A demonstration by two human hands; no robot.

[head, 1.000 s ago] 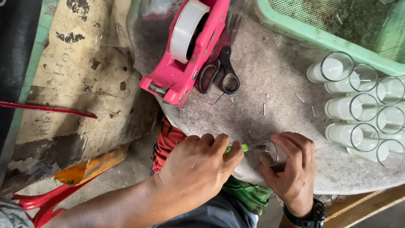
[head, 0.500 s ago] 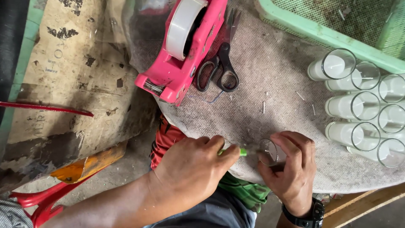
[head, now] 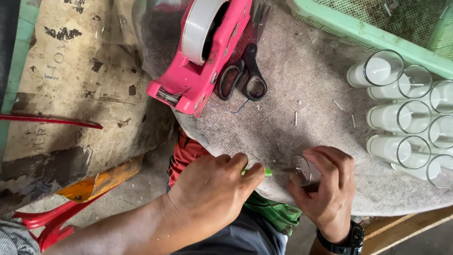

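Note:
My right hand [head: 325, 189] grips a small clear glass cup [head: 302, 170] lying on its side at the near edge of the grey cloth-covered table [head: 302, 94], its mouth facing left. In my left hand [head: 212, 193] is a thin green tool [head: 264, 172], pinched between thumb and fingers. Its metal tip points into the glass's mouth. A black watch sits on my right wrist.
A pink tape dispenser [head: 203, 52] with a white tape roll lies at the table's far left, with black scissors [head: 245, 78] beside it. Several glasses filled with white wax [head: 401, 118] lie in rows at the right. A green mesh basket [head: 377, 28] is behind them. Worn cardboard [head: 71, 80] lies on the floor at left.
Both hands have stayed at the glass. The view has shifted slightly, and the green tool's tip sits a little closer to the glass's mouth.

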